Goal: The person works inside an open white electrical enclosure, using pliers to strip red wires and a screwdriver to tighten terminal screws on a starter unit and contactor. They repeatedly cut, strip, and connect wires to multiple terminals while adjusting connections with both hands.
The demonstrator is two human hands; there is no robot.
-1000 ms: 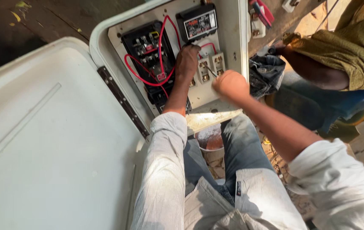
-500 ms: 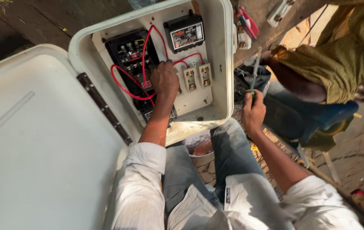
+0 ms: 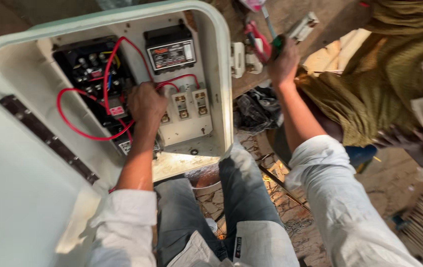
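I took the open cream-coloured electrical box [image 3: 219, 74] as my landmark. Inside it, near the top, sat a black module [image 3: 171, 48] with a white rectangular label on its face, its print too small for me to read. To the left of that module, within the box, was a black component block [image 3: 90, 74] with a small red tag and, lower down, a small white label. Red wires [image 3: 75, 129] looped from that block across the lower left of the box and ran over toward a row of three pale fuse holders [image 3: 185, 105] on a cream mounting plate just below the black module. My left hand [image 3: 146, 103] was in the middle of the box, curled closed over the wires just beside the leftmost fuse holder; what exactly its fingers pinched I could not tell. The box's hinged lid [image 3: 18, 198] lay swung open to the left, joined by a dark hinge strip [image 3: 48, 139]. Outside the box, past its right wall, my right hand [image 3: 283, 64] was closed around a screwdriver [image 3: 271, 30] with a green handle, raised near small pale parts [image 3: 243, 59] on the ground. Further right of the box, another person in an olive garment [image 3: 370, 84] sat close by.
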